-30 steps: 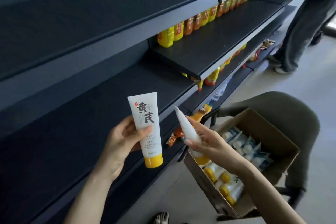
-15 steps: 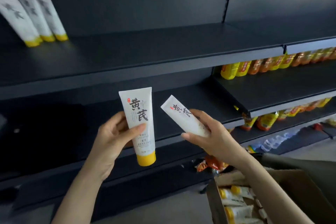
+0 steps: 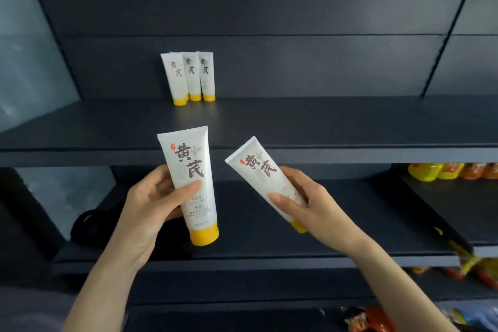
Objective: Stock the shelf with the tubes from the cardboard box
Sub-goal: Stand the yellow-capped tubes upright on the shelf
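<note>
A person's left hand (image 3: pixel 151 205) and right hand (image 3: pixel 304 203) each grip a white yellow-capped tube (image 3: pixel 188 183) (image 3: pixel 265 178) below the dark metal shelf (image 3: pixel 323 127), where three tubes (image 3: pixel 190 77) stand; placing them upright alongside comes next.

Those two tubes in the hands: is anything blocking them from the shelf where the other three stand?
Nothing visible. The shelf lies bare right of the three standing tubes, open to the left hand's tube and the right hand's tube.
</note>
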Action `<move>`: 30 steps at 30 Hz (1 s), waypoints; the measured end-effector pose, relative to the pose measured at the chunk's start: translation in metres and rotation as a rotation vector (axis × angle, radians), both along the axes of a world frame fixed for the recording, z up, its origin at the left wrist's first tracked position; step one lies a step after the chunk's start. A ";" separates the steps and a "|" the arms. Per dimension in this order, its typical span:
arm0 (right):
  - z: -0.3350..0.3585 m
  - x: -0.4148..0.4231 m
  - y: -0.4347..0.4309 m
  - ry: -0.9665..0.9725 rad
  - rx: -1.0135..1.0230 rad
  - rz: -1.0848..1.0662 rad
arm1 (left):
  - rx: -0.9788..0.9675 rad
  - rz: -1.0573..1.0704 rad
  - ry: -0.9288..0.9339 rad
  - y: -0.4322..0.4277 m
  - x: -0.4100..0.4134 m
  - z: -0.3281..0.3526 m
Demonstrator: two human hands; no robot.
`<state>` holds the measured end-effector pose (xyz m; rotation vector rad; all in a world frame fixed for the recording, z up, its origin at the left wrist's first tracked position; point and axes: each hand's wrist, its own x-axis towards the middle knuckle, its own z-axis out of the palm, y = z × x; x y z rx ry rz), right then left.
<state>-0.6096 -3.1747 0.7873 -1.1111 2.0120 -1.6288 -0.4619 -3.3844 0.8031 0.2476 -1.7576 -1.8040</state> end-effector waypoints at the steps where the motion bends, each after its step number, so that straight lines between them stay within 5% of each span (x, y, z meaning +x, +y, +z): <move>1: 0.003 0.002 -0.014 -0.010 -0.017 -0.015 | 0.000 0.013 0.006 -0.012 0.004 0.003; 16: 0.062 -0.024 -0.169 -0.004 -0.331 -0.176 | -0.111 0.053 0.046 -0.151 0.022 0.040; 30: 0.103 -0.172 -0.321 -0.022 -0.214 -0.326 | -0.146 0.164 0.104 -0.204 -0.062 0.070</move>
